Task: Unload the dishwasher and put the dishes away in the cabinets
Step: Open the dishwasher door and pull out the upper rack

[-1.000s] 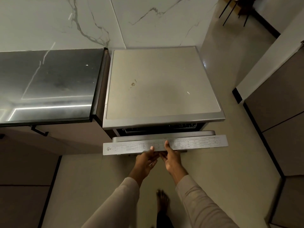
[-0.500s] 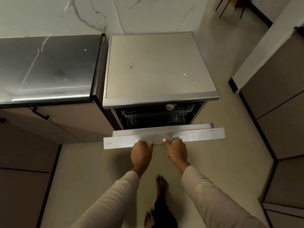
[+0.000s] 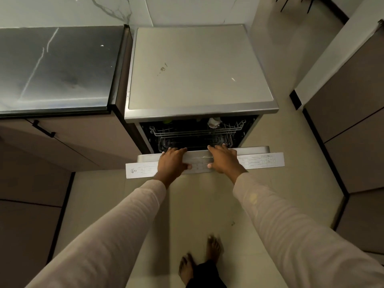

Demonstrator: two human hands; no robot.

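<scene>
The dishwasher (image 3: 199,65) stands beside the table (image 3: 52,69), its door (image 3: 259,161) partly open. The left hand (image 3: 173,161) and right hand (image 3: 223,160) clasp the door's top edge in a narrow grip (fingers over, thumbs on panel). A white dish (image 3: 214,122) sits in the rack (image 3: 197,132).

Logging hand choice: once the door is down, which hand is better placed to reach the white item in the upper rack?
Likely right: the right hand grips the door in line with the white item; the left hand sits further left.

Arms extended; left hand (image 3: 173,161) and right hand (image 3: 223,160) grip the door (image 3: 254,150).
</scene>
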